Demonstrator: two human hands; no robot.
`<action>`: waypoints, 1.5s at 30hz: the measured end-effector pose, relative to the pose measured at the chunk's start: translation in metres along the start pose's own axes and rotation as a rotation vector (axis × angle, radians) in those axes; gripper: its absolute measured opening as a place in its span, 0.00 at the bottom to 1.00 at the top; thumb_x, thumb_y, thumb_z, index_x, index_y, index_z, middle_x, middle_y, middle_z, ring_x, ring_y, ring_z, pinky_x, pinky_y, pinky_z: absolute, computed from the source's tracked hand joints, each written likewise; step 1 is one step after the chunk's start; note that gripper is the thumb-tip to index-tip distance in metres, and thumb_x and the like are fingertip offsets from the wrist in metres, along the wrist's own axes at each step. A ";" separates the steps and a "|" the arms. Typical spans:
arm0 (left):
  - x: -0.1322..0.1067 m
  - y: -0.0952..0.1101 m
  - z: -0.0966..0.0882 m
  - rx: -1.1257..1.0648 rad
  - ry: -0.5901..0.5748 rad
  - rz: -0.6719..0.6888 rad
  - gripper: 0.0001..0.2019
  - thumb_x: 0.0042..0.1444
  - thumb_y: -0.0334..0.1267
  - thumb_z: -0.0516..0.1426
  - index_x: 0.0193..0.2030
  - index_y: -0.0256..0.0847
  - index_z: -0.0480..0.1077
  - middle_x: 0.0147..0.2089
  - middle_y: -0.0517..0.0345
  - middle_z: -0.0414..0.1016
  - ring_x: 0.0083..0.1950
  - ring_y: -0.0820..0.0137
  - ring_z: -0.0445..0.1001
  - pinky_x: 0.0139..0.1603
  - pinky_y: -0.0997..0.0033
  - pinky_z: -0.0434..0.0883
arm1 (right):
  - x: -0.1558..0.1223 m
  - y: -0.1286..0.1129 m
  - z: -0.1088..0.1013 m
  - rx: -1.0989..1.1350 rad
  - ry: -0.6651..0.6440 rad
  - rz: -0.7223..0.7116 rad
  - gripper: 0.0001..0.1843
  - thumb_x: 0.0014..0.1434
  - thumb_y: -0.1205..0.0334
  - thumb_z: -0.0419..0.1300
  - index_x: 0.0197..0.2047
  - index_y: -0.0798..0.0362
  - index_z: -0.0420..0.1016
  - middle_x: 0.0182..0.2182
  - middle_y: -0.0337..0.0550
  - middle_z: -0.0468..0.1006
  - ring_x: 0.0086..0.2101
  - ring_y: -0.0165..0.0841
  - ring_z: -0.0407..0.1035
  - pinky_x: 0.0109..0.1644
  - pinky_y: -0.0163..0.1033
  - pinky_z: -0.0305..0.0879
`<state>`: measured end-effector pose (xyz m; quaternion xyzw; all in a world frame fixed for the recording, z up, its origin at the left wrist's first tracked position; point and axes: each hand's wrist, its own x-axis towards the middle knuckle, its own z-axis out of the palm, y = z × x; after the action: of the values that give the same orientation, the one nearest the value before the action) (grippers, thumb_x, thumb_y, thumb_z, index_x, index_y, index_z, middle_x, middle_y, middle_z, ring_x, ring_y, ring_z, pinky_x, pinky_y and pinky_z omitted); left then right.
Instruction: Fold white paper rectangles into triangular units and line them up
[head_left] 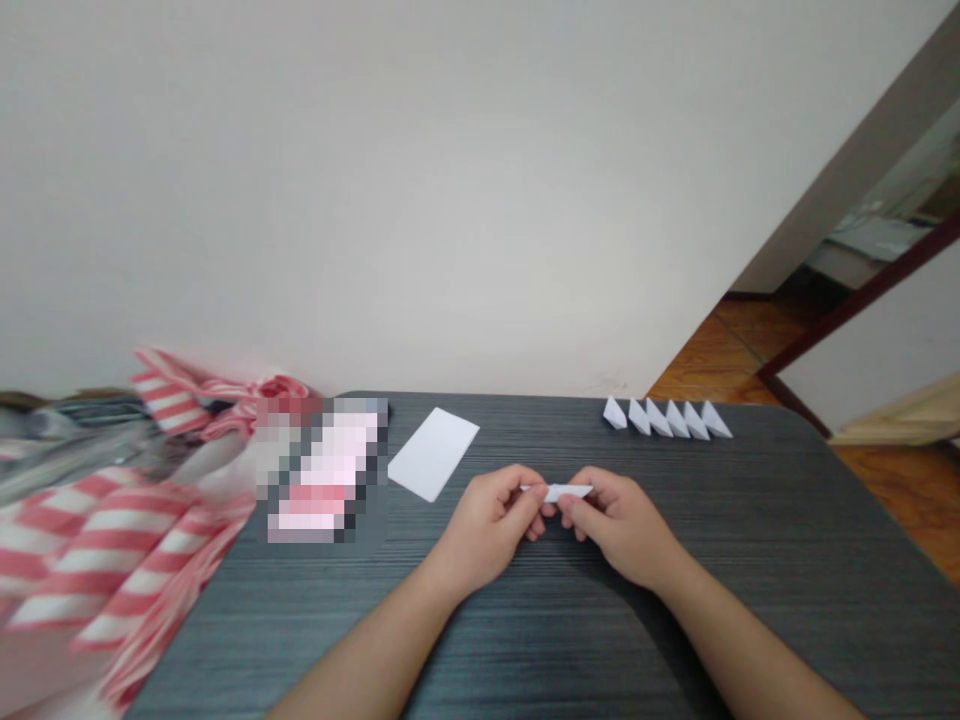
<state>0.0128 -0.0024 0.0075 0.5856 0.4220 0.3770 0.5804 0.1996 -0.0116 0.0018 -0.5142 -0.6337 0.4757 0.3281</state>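
My left hand (pixel 491 520) and my right hand (pixel 619 520) meet over the middle of the dark grey table (pixel 750 560). Together they pinch a narrow folded strip of white paper (pixel 564 492), one hand at each end, fingers curled closed on it. A flat white paper rectangle (pixel 433 453) lies on the table to the left of my hands. A row of several small folded white paper triangles (pixel 667 418) stands along the far edge to the right.
Red-and-white striped cloth or bags (pixel 112 530) are heaped at the table's left side. A blurred pink and white patch (pixel 324 470) lies beside them. A pale wall rises behind the table; wooden floor and a doorway (pixel 862 300) show at the right.
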 end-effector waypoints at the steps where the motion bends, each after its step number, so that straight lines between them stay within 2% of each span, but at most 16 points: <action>1: 0.000 -0.001 0.000 -0.004 -0.008 -0.009 0.10 0.60 0.41 0.56 0.34 0.36 0.72 0.28 0.58 0.75 0.25 0.74 0.71 0.28 0.76 0.69 | 0.000 -0.001 0.000 -0.001 -0.002 0.004 0.07 0.61 0.63 0.58 0.31 0.54 0.73 0.22 0.37 0.75 0.21 0.28 0.67 0.26 0.31 0.61; 5: 0.001 -0.001 -0.001 0.007 -0.042 -0.038 0.09 0.59 0.40 0.58 0.37 0.35 0.73 0.29 0.57 0.76 0.26 0.74 0.72 0.28 0.76 0.69 | -0.001 -0.003 -0.001 -0.023 -0.002 -0.007 0.09 0.61 0.63 0.58 0.28 0.54 0.72 0.20 0.36 0.74 0.21 0.28 0.67 0.26 0.31 0.61; 10: 0.000 0.000 -0.001 0.032 -0.086 -0.041 0.10 0.60 0.39 0.56 0.34 0.35 0.73 0.27 0.57 0.75 0.26 0.75 0.71 0.28 0.77 0.69 | -0.001 -0.002 -0.001 -0.027 -0.024 -0.022 0.09 0.61 0.63 0.58 0.29 0.54 0.73 0.21 0.36 0.74 0.21 0.28 0.67 0.26 0.31 0.61; 17: 0.000 -0.002 -0.001 0.034 -0.072 -0.050 0.11 0.61 0.41 0.55 0.33 0.35 0.72 0.27 0.59 0.74 0.25 0.76 0.70 0.27 0.77 0.68 | 0.001 -0.002 0.000 0.009 -0.030 -0.047 0.04 0.59 0.66 0.59 0.33 0.54 0.75 0.21 0.35 0.74 0.22 0.26 0.66 0.26 0.30 0.60; 21: 0.000 -0.002 -0.001 0.049 -0.089 -0.044 0.12 0.62 0.42 0.55 0.33 0.35 0.71 0.27 0.58 0.74 0.25 0.76 0.70 0.27 0.78 0.68 | 0.000 -0.004 -0.001 -0.035 -0.029 -0.023 0.07 0.59 0.67 0.59 0.30 0.54 0.74 0.20 0.35 0.74 0.20 0.26 0.66 0.25 0.29 0.60; 26: -0.001 -0.003 -0.001 0.074 -0.087 -0.018 0.12 0.62 0.42 0.54 0.33 0.36 0.70 0.26 0.58 0.73 0.26 0.76 0.70 0.27 0.78 0.67 | -0.001 -0.003 -0.001 -0.019 -0.031 -0.012 0.07 0.61 0.64 0.58 0.30 0.54 0.73 0.24 0.38 0.78 0.21 0.26 0.68 0.25 0.29 0.62; 36: -0.001 0.000 -0.001 0.096 -0.110 -0.029 0.11 0.62 0.42 0.55 0.35 0.36 0.72 0.28 0.57 0.75 0.26 0.75 0.70 0.27 0.78 0.67 | -0.001 -0.008 -0.002 -0.110 -0.040 -0.054 0.11 0.62 0.64 0.57 0.28 0.55 0.74 0.21 0.38 0.76 0.20 0.27 0.68 0.26 0.30 0.61; 45: -0.001 0.000 -0.001 0.139 -0.067 -0.027 0.12 0.63 0.42 0.53 0.32 0.37 0.70 0.26 0.60 0.73 0.24 0.76 0.70 0.26 0.79 0.67 | 0.000 -0.004 -0.001 -0.103 -0.043 -0.042 0.09 0.61 0.62 0.57 0.30 0.55 0.74 0.22 0.38 0.76 0.21 0.27 0.68 0.25 0.30 0.61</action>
<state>0.0113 -0.0031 0.0071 0.6309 0.4355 0.3191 0.5572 0.1990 -0.0119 0.0059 -0.5066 -0.6749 0.4463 0.2977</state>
